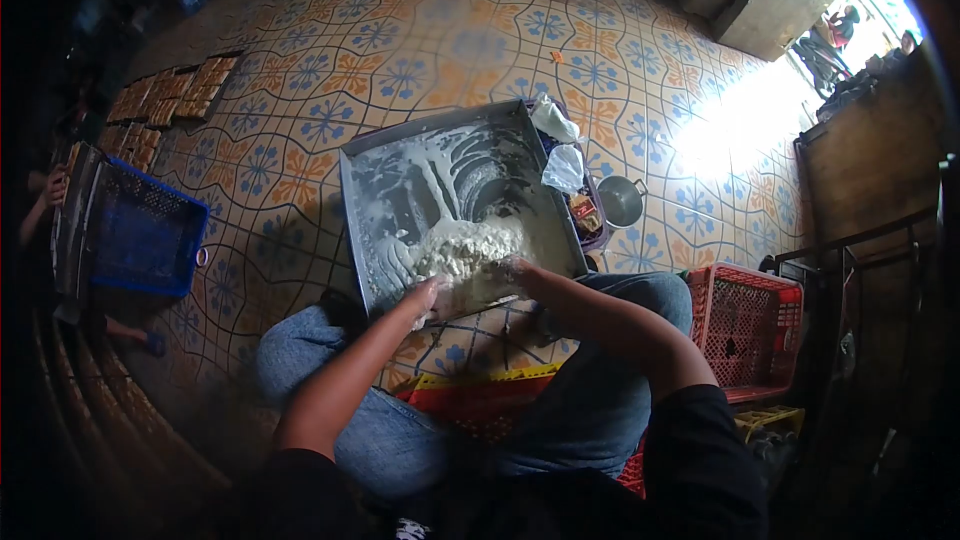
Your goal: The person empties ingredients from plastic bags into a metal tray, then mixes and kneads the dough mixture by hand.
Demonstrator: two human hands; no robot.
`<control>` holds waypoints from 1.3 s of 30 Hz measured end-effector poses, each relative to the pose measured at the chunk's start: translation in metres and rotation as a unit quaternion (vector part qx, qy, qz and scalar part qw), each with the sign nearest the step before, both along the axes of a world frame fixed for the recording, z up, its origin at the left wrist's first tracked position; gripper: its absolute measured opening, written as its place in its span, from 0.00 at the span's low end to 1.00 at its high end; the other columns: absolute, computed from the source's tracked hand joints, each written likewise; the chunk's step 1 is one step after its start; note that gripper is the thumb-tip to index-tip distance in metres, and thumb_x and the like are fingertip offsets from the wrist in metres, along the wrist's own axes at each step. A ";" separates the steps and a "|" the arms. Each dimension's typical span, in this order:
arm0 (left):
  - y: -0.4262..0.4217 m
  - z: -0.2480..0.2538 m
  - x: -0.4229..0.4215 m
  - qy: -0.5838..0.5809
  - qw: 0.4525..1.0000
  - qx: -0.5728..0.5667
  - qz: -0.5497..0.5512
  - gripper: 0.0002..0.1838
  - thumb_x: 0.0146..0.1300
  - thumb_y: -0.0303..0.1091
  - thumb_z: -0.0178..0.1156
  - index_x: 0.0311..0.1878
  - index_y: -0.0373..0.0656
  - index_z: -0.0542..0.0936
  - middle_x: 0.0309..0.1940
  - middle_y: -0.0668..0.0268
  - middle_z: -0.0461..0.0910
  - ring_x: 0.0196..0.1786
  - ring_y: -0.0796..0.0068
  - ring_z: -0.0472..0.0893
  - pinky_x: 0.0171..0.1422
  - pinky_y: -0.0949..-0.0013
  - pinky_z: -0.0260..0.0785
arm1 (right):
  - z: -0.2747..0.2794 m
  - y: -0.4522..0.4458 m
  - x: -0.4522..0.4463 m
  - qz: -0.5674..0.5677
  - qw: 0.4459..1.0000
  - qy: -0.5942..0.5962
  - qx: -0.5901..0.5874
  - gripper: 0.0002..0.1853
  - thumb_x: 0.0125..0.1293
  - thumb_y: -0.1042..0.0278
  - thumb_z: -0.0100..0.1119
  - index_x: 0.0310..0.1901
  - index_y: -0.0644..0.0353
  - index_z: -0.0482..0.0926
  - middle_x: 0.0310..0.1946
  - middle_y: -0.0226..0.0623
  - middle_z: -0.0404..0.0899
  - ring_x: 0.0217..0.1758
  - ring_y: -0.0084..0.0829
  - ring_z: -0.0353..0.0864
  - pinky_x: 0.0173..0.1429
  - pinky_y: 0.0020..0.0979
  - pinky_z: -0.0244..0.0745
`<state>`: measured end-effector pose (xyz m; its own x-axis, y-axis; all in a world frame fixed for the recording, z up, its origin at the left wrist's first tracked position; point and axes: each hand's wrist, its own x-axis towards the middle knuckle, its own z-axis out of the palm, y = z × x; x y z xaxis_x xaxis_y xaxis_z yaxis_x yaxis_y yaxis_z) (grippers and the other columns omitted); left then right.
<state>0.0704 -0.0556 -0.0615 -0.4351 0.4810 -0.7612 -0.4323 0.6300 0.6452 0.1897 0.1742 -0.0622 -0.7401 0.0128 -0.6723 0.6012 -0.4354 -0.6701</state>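
1. In front of the person's knees point(630, 305), a big metal tray point(385, 180) is sitting, and a lumpy white mix point(470, 245) is lying in its near part.
2. The left hand point(427, 297) is touching the mix by the near edge, with white stuff sticking to it. The right hand point(517, 275) is touching the mix's right side. I cannot tell how far open each grip is, or how much mix it is holding.
3. Close against the tray's right wall, a dark crate point(593, 238) is holding white bags point(563, 168) and a packet point(584, 210). A metal pot point(620, 202) is standing just beside it.
4. A red crate point(745, 330) is standing near the right knee, and a blue crate point(185, 282) is sitting well to the left.
5. Past the tray's far edge, patterned floor point(430, 50) is giving open room. The knees are crowding the near side.
6. The mix is hiding some fingers, and the right hand is looking blurry. Another person's hand point(55, 185) is showing at the dark left side.
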 end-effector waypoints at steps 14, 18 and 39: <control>0.034 0.078 -0.043 0.181 0.978 -0.024 -0.096 0.27 0.66 0.50 0.49 0.59 0.39 0.74 0.49 0.61 0.81 0.54 0.64 0.78 0.59 0.66 0.66 | 0.051 0.026 -0.058 0.214 0.704 0.215 0.642 0.18 0.55 0.57 0.63 0.43 0.60 0.81 0.35 0.49 0.81 0.41 0.44 0.81 0.44 0.41 0.76; 0.046 0.106 -0.032 0.318 0.923 -0.141 -0.164 0.31 0.58 0.55 0.58 0.58 0.41 0.75 0.51 0.53 0.80 0.56 0.58 0.77 0.62 0.61 0.66 | 0.007 0.027 -0.047 0.090 0.715 0.290 0.630 0.20 0.47 0.55 0.66 0.40 0.58 0.80 0.36 0.46 0.80 0.43 0.47 0.79 0.47 0.43 0.75; 0.024 0.010 -0.090 0.158 0.980 -0.058 -0.109 0.30 0.70 0.53 0.35 0.59 0.41 0.74 0.56 0.53 0.76 0.54 0.59 0.76 0.56 0.63 0.68 | 0.056 -0.029 -0.067 0.175 0.797 0.435 0.381 0.14 0.47 0.61 0.69 0.35 0.58 0.81 0.31 0.45 0.80 0.37 0.44 0.79 0.45 0.39 0.73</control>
